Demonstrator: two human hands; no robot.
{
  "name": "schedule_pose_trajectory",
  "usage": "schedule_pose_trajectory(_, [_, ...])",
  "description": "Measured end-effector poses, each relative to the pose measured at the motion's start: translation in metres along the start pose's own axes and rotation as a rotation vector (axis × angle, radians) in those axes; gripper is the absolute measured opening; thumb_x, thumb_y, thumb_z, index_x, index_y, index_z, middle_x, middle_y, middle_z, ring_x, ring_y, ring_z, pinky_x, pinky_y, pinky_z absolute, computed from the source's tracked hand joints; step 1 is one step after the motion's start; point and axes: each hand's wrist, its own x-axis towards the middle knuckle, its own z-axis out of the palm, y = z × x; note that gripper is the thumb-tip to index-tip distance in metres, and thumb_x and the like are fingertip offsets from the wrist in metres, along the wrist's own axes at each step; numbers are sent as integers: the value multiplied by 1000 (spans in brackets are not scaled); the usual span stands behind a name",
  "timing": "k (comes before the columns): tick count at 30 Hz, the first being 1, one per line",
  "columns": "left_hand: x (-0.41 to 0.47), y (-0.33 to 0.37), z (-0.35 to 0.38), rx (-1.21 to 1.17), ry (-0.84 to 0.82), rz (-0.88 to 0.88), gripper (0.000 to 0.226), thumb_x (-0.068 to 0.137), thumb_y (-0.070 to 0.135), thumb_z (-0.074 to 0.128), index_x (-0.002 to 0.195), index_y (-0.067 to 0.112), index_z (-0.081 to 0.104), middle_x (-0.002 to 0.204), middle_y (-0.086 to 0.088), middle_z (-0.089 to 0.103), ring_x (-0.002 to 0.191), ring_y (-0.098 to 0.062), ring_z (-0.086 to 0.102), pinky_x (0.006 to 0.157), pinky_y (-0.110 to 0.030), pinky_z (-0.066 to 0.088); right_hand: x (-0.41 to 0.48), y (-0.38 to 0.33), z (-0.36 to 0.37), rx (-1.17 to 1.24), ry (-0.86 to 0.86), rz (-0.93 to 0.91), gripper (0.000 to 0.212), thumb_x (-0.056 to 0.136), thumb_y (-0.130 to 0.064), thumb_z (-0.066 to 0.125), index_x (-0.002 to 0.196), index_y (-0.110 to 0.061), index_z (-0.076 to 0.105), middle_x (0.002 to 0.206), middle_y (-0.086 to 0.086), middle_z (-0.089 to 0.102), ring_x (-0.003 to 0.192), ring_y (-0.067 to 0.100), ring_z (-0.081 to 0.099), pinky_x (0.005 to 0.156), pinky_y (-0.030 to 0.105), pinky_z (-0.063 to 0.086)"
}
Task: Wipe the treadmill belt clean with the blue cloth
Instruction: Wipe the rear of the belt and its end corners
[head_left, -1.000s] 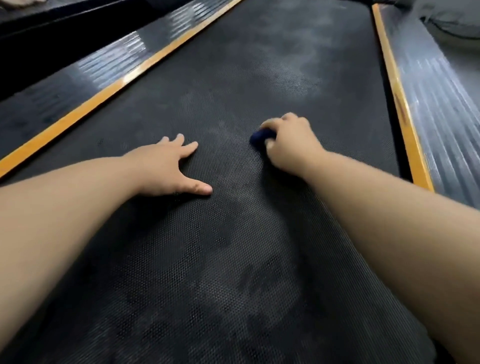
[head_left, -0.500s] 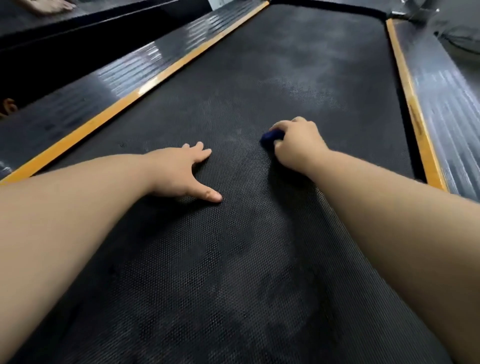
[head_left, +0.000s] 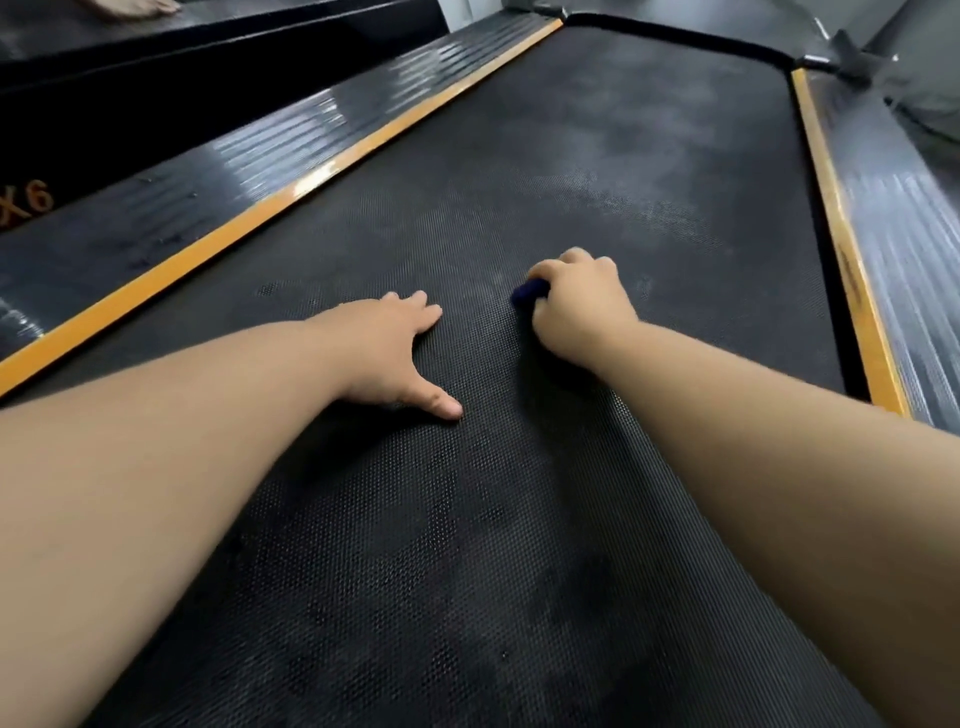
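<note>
Blue cloth sits bunched in my right hand, fingers curled round it, pressed to the treadmill belt (soft, light, easily wadded, I'd guess). My left hand lies flat, fingers spread, bracing.

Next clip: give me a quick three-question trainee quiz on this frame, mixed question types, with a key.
1. True or false: the left hand lies flat, palm down, on the belt.
2. Where is the cloth? A) under the left hand; B) gripped in the right hand; C) lying loose on the belt.
3. Fill in: a ____ stripe runs along each belt edge.

Key: 1 true; 2 B; 3 orange.
</note>
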Motion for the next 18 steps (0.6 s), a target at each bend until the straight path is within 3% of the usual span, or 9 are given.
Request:
schedule_pose_trajectory(3, [1, -3, 3, -29, -6, -54, 134, 48, 83, 62, 152, 28, -2, 160, 1, -11, 147, -25, -7, 118, -51, 10, -33, -22, 5, 23, -27, -196, 35, 90, -20, 47, 123, -29, 58, 128, 1, 48, 115, 29, 39, 102, 37, 35])
schedule_pose_trajectory(6, [-1, -11, -1, -24, -50, -37, 138, 37, 87, 51, 151, 33, -3, 159, 6, -12, 147, -20, -7, 118, -47, 12, -68, -29, 2, 54, -48, -404, 35, 91, -23, 50, 125, -30, 57, 127, -4, 48, 112, 23, 40, 101, 34, 36])
schedule_pose_trajectory(9, [-3, -21, -8, -47, -81, -5, 131, 39, 83, 55, 150, 38, 1, 158, 13, -10, 146, -13, -6, 118, -44, 13, -43, -22, 3, 41, -70, -360, 35, 91, -22, 50, 123, -32, 58, 128, -4, 49, 115, 25, 41, 103, 38, 36])
schedule_pose_trajectory(12, [-4, -24, -7, -78, -88, 1, 129, 42, 80, 60, 150, 39, 3, 158, 16, -7, 146, -10, -5, 119, -43, 12, 6, -13, 5, 83, -22, -60, 33, 92, -18, 46, 119, -33, 59, 132, -3, 48, 121, 28, 36, 102, 40, 36])
schedule_pose_trajectory(14, [-3, -23, -5, -69, -59, -1, 128, 46, 78, 65, 151, 37, 2, 158, 16, -7, 146, -9, -4, 118, -44, 14, 19, -18, 7, 70, -19, 14, 34, 92, -16, 44, 118, -32, 58, 132, -3, 48, 121, 28, 35, 98, 38, 36])
schedule_pose_trajectory(18, [0, -26, -1, -45, 14, -55, 138, 45, 79, 69, 151, 30, -3, 159, 6, -16, 147, -19, 6, 116, -43, 22, -26, -34, 13, 26, -18, -323, 33, 89, -19, 49, 117, -32, 59, 126, -7, 55, 111, 25, 45, 100, 37, 37])
